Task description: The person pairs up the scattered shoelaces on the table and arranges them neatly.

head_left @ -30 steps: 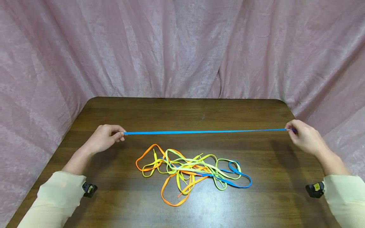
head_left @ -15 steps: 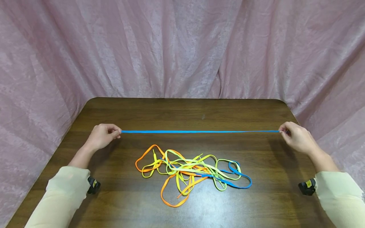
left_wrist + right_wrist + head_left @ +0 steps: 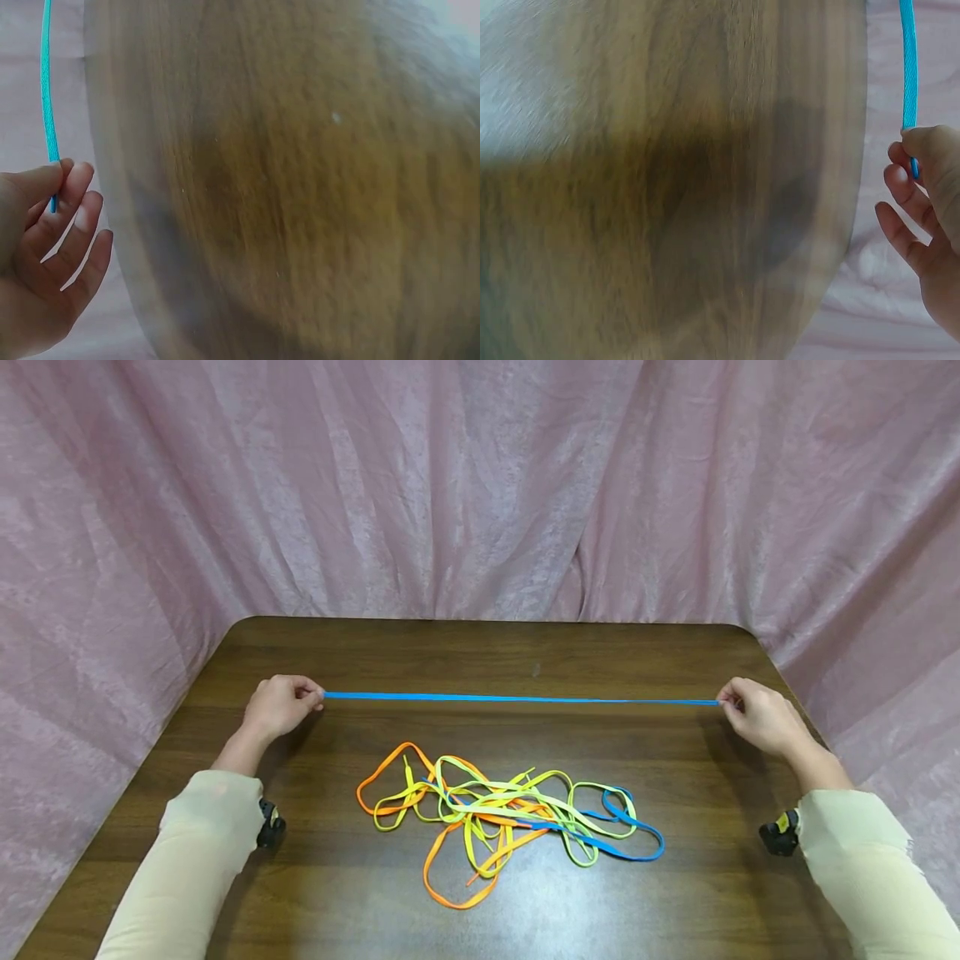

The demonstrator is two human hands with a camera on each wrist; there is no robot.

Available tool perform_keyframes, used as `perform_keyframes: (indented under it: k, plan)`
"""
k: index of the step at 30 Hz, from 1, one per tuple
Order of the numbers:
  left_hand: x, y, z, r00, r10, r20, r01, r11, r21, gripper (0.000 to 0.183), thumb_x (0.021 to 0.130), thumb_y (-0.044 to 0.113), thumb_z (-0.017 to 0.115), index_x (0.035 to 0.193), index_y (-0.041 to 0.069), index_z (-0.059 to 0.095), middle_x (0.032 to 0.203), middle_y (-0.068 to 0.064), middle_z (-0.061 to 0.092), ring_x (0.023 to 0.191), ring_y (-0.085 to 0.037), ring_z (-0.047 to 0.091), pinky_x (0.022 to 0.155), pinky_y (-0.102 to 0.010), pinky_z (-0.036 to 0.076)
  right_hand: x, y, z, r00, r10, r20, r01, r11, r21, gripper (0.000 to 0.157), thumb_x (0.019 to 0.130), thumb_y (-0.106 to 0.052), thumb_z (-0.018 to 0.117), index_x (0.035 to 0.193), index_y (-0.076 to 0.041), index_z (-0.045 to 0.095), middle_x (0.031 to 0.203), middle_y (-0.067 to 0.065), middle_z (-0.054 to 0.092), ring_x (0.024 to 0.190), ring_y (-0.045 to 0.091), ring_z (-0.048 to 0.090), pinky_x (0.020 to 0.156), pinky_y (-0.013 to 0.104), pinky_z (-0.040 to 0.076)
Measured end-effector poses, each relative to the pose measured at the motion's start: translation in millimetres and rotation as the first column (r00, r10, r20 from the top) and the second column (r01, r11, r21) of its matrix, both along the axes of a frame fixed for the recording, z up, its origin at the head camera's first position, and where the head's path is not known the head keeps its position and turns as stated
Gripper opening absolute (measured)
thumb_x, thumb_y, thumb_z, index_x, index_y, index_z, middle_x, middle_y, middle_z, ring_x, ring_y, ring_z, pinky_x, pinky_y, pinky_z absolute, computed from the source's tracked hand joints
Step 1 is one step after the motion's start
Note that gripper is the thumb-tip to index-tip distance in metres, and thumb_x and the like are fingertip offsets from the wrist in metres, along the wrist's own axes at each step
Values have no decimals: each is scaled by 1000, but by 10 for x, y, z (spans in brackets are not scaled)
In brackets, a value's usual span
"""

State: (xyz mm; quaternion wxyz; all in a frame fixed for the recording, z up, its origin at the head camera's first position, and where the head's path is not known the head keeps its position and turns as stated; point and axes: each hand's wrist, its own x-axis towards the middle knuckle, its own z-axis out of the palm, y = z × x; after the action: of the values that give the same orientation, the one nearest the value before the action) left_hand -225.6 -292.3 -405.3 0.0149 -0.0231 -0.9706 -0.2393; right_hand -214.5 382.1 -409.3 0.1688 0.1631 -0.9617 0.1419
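Blue shoelace stretches straight over the desk, its left end pinched by your left hand, thumb to forefinger, other fingers loose. Hold it level, apart from the tangled laces nearer you. Your right hand pinches the right end likewise; roll those fingers slightly, since the lace seems edge-on there.

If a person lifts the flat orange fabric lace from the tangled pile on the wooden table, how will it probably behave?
The flat orange fabric lace will probably hang floppy, since it lies in loose bends. It looks light, being a thin, narrow strip. It may drag the flat yellow fabric lace along, because the two cross.
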Motion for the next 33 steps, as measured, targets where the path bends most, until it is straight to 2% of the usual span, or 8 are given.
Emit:
perform_keyframes:
  k: [3,7,12,18,27,33]
  plan:
    - [-44,14,-9,999,34,17,-34,999,-1,21,91,25,56,92,10,70,82,-4,70,81,-25,60,67,-39,41,-50,-8,-12,999,-32,43,32,999,6,9,77,-2,60,79,-11,58,72,3,59,64,16,53,53,34,40]
    - [-98,40,-15,997,77,19,-77,997,-14,21,89,26,55,90,12,70,83,-4,69,79,-25,59,63,-37,41,-116,-26,-25,994,-63,89,63,998,3,5,79,-4,58,81,-9,57,75,6,60,67,23,56,54,41,41]
    - [-154,76,-3,992,120,33,-119,993,-22,22,89,28,54,92,13,70,89,-7,67,77,-26,57,59,-36,41,-197,-68,-32,987,-96,129,97,995,-2,4,81,-5,56,84,-6,57,77,8,60,69,27,56,57,47,42]
    - [-225,97,-13,987,158,36,-157,987,-29,23,88,29,53,93,14,70,94,-11,65,80,-32,58,58,-38,42,-281,-124,-59,972,-146,184,151,989,-9,5,82,-7,53,84,-8,58,77,8,58,70,27,55,58,47,41]
    - [-325,97,-63,979,201,27,-200,979,-35,25,87,27,51,95,14,70,99,-13,66,88,-38,59,61,-42,43,-409,-208,-79,957,-193,218,197,980,3,6,82,-9,49,84,-8,54,77,9,56,70,30,55,58,47,40]
    - [-371,104,-110,972,230,44,-228,973,-33,25,89,27,49,97,14,69,103,-13,65,86,-38,58,60,-42,44,-519,-268,-78,948,-227,224,229,973,14,8,83,-10,47,85,-6,53,78,11,55,72,34,55,58,50,40]
